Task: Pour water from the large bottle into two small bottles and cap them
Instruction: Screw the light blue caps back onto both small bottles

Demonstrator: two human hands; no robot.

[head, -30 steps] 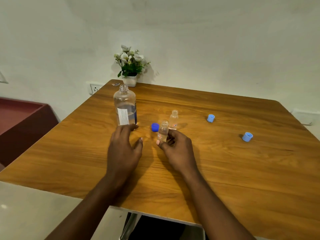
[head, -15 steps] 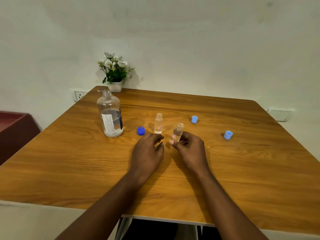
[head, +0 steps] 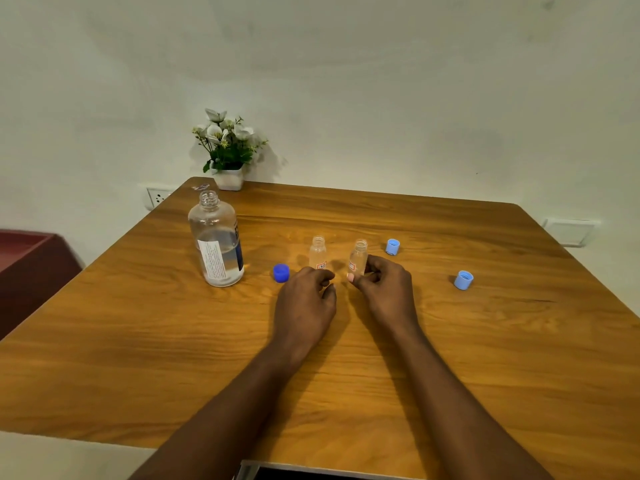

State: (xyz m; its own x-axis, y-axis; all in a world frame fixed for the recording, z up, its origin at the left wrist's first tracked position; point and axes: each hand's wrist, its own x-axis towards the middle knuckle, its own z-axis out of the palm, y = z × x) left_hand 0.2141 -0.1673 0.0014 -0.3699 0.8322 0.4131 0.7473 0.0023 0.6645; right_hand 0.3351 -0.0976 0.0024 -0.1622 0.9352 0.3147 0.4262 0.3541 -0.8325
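Small clear plastic bottle (head: 358, 258) — near-upright, pinched low in your right hand (head: 388, 292); left hand (head: 306, 299) loosely curled, empty; light-blue plastic cap (head: 392, 246) just right of it.

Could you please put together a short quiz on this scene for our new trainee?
1. True or false: the large bottle has its cap screwed on.
2. How many light blue caps lie loose on the table?
3. What do the fingers of the right hand pinch? A. a light blue cap. B. a small bottle. C. nothing.

Key: 1. False, its neck is open. 2. Two. 3. B.
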